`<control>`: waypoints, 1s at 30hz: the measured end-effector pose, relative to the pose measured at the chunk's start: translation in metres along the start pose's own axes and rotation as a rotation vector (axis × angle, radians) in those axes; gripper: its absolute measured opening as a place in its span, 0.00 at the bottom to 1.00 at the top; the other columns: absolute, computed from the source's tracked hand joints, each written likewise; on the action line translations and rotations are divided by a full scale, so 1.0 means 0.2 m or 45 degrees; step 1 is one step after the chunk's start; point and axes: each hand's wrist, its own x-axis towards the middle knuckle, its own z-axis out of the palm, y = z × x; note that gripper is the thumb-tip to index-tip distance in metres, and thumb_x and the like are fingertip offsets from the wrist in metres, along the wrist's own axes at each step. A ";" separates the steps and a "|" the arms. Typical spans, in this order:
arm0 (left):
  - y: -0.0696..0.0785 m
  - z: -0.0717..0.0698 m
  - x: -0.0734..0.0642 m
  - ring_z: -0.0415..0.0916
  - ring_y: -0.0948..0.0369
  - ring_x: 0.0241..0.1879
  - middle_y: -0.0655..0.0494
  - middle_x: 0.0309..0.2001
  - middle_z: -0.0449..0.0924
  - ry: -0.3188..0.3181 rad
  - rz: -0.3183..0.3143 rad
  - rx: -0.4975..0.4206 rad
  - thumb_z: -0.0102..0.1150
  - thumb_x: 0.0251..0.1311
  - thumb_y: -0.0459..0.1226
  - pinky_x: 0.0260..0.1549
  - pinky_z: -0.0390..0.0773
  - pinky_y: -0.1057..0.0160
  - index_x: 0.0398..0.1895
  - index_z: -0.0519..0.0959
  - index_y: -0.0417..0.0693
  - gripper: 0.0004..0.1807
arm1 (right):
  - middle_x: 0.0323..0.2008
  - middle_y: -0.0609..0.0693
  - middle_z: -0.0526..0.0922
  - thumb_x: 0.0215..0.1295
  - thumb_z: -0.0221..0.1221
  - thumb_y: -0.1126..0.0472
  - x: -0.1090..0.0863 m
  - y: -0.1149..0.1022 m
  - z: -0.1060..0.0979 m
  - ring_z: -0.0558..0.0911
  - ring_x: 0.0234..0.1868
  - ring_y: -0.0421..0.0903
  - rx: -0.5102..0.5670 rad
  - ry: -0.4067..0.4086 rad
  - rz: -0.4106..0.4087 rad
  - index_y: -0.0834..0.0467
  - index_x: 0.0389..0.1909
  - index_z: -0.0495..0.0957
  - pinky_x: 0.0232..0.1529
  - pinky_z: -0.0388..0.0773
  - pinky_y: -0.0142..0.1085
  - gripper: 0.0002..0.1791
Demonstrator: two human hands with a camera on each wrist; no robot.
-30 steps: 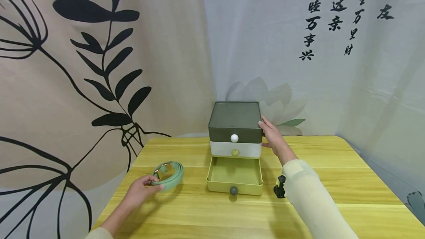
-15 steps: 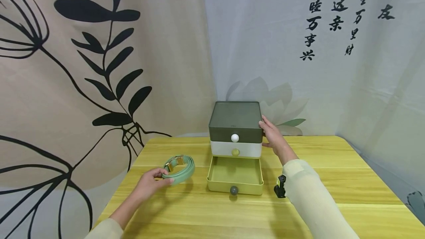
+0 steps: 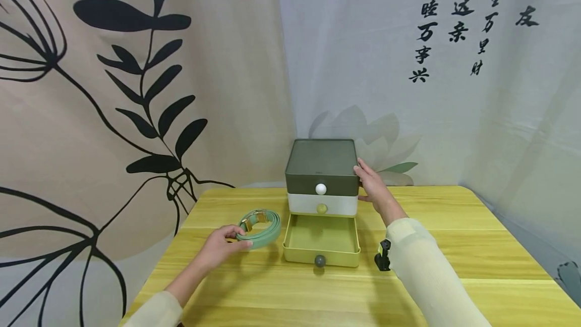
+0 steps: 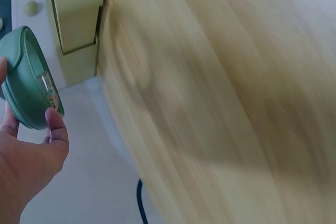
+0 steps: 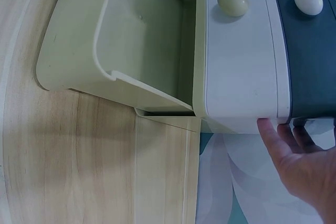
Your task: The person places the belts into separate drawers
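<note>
A coiled green belt (image 3: 269, 237) with a gold-coloured buckle is pinched in my left hand (image 3: 219, 249), thumb on the near side. It is held above the table, just left of the pulled-out yellow-green bottom drawer (image 3: 297, 255). The left wrist view also shows the belt (image 4: 26, 90) from the side. My right hand (image 3: 375, 188) rests against the right side of the three-tier drawer box (image 3: 322, 158). In the right wrist view the fingertips (image 5: 268, 129) touch the side of the white and dark tiers. The drawer's visible inside holds nothing.
The wooden table (image 3: 436, 251) runs under everything, its back edge close to a printed curtain (image 3: 236, 90). Above the bottom drawer, the white drawer (image 3: 301, 203) and the dark drawer (image 3: 301, 185) are closed. A dark cable (image 4: 140, 200) hangs beyond the table edge.
My left hand has moved to the right with the coiled belt, bringing it nearer the pulled-out drawer. The right hand and the drawer box have stayed in place.
</note>
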 end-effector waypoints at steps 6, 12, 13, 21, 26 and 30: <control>0.05 0.07 0.02 0.72 0.53 0.43 0.51 0.41 0.77 -0.035 0.051 -0.032 0.74 0.54 0.41 0.31 0.75 0.59 0.36 0.80 0.47 0.13 | 0.79 0.58 0.36 0.80 0.40 0.49 -0.01 0.00 0.00 0.48 0.76 0.63 0.002 -0.001 0.000 0.41 0.80 0.38 0.67 0.56 0.63 0.33; 0.09 0.13 0.04 0.72 0.53 0.43 0.51 0.41 0.77 -0.085 0.069 -0.023 0.74 0.54 0.43 0.32 0.76 0.57 0.36 0.79 0.47 0.14 | 0.79 0.57 0.36 0.81 0.39 0.49 0.00 0.00 0.00 0.47 0.76 0.62 0.002 0.000 0.008 0.42 0.80 0.38 0.67 0.56 0.63 0.33; 0.10 0.14 0.04 0.72 0.53 0.43 0.51 0.41 0.77 -0.091 0.074 -0.016 0.74 0.54 0.43 0.32 0.76 0.57 0.36 0.79 0.47 0.15 | 0.79 0.57 0.36 0.81 0.39 0.49 0.01 0.01 -0.01 0.47 0.76 0.62 0.003 0.000 0.009 0.41 0.80 0.38 0.66 0.57 0.63 0.33; 0.13 0.23 0.07 0.71 0.53 0.41 0.50 0.41 0.75 -0.166 0.119 -0.023 0.74 0.54 0.44 0.31 0.75 0.59 0.36 0.79 0.47 0.15 | 0.79 0.53 0.36 0.80 0.39 0.45 0.10 0.09 -0.03 0.47 0.76 0.62 -0.013 0.018 -0.013 0.36 0.79 0.38 0.65 0.59 0.63 0.33; 0.14 0.28 0.08 0.71 0.53 0.40 0.50 0.40 0.75 -0.200 0.162 -0.034 0.74 0.54 0.43 0.30 0.74 0.59 0.36 0.80 0.46 0.14 | 0.79 0.53 0.37 0.79 0.40 0.43 0.13 0.12 -0.03 0.49 0.76 0.62 -0.026 0.036 -0.035 0.35 0.79 0.39 0.65 0.61 0.62 0.33; 0.14 0.32 0.09 0.71 0.53 0.42 0.50 0.42 0.74 -0.220 0.172 -0.019 0.74 0.55 0.43 0.30 0.74 0.59 0.36 0.80 0.47 0.14 | 0.79 0.53 0.37 0.79 0.40 0.43 0.14 0.12 -0.03 0.48 0.76 0.62 -0.024 0.035 -0.031 0.35 0.79 0.39 0.65 0.61 0.62 0.33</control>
